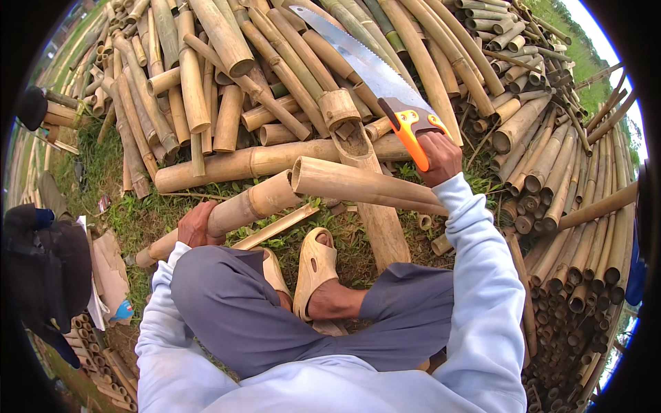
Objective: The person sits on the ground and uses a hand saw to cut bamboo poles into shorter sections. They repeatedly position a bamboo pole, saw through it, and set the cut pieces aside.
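Left hand [197,224]: gripping a bamboo pole [258,201], ahead of the sandals [317,272]
In the way: loose tube [365,184] across a bamboo plank [383,241], near the pole's end
Right hand [441,158]: clamped on the saw [372,65], raised over the pile [227,41]
Underfoot: grass [103,162], outdoors
Far right: stacked bamboo [544,155], green slope [586,62], sky [599,34]

We see bright daylight all over. The sky [597,31] at the top right is so bright that it looks almost white. The light is soft, so we find gentle shadows under the bamboo log [275,160]. The saw blade [375,67] shines a little. We see the pale sleeves [475,268] glow, but the black cloth [55,265] on the left is too dark to see well. Near the round, blue-tinged rim, things bend and look fuzzy; the middle looks clear to us.
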A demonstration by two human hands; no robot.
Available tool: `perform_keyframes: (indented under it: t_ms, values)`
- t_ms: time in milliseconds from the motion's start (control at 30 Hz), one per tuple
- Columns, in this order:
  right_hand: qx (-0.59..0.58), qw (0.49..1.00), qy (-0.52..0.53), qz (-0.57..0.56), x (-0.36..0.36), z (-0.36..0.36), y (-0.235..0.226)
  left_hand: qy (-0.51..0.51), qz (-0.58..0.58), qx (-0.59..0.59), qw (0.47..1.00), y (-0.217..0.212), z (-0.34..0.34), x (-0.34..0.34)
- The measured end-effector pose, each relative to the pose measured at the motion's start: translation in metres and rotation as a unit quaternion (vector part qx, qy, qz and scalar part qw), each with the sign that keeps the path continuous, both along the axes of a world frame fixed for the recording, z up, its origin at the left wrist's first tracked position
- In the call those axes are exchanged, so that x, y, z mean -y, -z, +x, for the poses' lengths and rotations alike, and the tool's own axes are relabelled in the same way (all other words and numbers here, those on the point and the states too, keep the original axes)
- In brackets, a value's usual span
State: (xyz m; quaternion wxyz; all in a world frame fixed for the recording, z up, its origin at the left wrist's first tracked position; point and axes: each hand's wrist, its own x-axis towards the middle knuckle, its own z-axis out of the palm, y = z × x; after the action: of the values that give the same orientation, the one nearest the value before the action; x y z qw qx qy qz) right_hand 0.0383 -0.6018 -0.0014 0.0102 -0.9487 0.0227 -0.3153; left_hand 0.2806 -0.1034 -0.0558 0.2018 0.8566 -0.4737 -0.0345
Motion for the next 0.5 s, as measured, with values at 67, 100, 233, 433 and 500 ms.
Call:
perform_keyframes:
  t_ms: [67,100,233,433,500]
  values:
    - [-0.032,0.998,-0.032,-0.032,0.020,0.026,0.029,-0.019,0.004,-0.011,1.000,0.001,-0.003,-0.009]
    - [-0.051,0.997,-0.038,-0.046,0.029,0.030,0.036,-0.023,0.008,-0.024,0.999,0.004,-0.002,-0.010]
    - [-0.138,0.990,-0.035,-0.023,0.046,0.025,0.063,-0.027,0.015,-0.017,0.999,0.019,0.008,-0.009]
    - [-0.207,0.938,-0.066,0.269,-0.038,0.005,-0.017,-0.068,0.014,-0.025,0.997,0.013,0.004,-0.018]
    - [-0.178,0.972,-0.060,0.140,-0.090,0.010,-0.028,-0.063,-0.003,-0.018,0.998,0.009,0.003,-0.008]
